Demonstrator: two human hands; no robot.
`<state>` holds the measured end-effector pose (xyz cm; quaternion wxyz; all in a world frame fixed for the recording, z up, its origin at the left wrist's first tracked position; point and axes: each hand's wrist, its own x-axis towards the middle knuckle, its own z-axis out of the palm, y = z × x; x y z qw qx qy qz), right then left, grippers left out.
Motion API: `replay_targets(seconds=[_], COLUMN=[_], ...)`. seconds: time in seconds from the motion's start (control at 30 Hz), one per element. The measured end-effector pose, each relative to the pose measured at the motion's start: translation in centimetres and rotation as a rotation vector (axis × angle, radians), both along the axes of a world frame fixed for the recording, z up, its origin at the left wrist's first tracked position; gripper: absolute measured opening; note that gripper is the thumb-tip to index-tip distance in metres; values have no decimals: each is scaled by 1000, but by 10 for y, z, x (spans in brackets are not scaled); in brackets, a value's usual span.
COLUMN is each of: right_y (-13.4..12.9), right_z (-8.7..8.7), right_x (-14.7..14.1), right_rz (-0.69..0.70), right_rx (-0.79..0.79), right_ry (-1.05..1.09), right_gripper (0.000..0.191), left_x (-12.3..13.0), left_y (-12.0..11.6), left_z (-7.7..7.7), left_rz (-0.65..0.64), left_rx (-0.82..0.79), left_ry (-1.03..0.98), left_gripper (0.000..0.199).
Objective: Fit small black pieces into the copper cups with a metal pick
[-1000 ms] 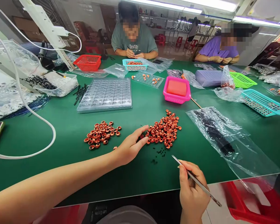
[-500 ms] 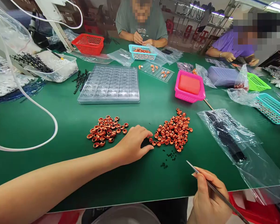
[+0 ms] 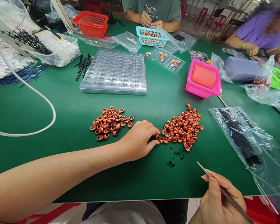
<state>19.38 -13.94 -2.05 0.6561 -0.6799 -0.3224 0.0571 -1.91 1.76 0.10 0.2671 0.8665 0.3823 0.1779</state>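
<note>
My left hand reaches over the green table, its thumb and forefinger pinched around a small copper-coloured bead at the edge of the right pile. That pile of copper-coloured cup-shaped beads lies just beyond my fingertips. Behind the wrist, on the left, is a smaller pile of the same beads, many with their hollow side up. My right hand, at the table's front edge, grips metal tweezers with the tip pointing up and left. Several tiny black bits lie between the hands.
A clear compartment box stands behind the left pile. A pink basket with a red block and a plastic bag of black strips lie to the right. A white cable loops at left. Two co-workers sit across the table.
The view has tilted down and shifted left, so things appear farther right. My left thumb and forefinger have drawn closer together around the bead. My right hand keeps holding the tweezers.
</note>
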Motion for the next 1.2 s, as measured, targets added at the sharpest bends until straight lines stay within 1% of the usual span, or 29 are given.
replay_targets(seconds=[0.13, 0.43, 0.57, 0.7, 0.8, 0.93, 1.03, 1.1, 1.2], right_y=[1, 2, 5, 6, 5, 6, 7, 7, 6], right_z=[0, 1, 3, 5, 6, 8, 8, 7, 6], right_x=[0, -1, -3, -4, -5, -5, -4, -4, -4], right_rz=[-23, 23, 13, -2, 18, 9, 14, 22, 26], right_rx=[-44, 47, 41, 37, 26, 25, 17, 25, 36], right_ry=[-13, 17, 25, 17, 30, 9, -6, -9, 1], right_gripper=[19, 14, 14, 16, 15, 14, 15, 15, 14], left_x=[0, -4, -4, -5, -7, -10, -10, -9, -7], left_y=[1, -3, -3, -4, -6, -7, -6, -5, -3], left_z=[0, 6, 8, 12, 14, 16, 15, 15, 14], left_rz=[5, 3, 16, 31, 27, 9, 4, -21, -59], left_rx=[8, -13, -8, 10, 16, -7, 12, 14, -11], left_ry=[-5, 42, 61, 124, 171, 194, 160, 124, 83], left_gripper=[17, 12, 9, 6, 8, 12, 19, 23, 22])
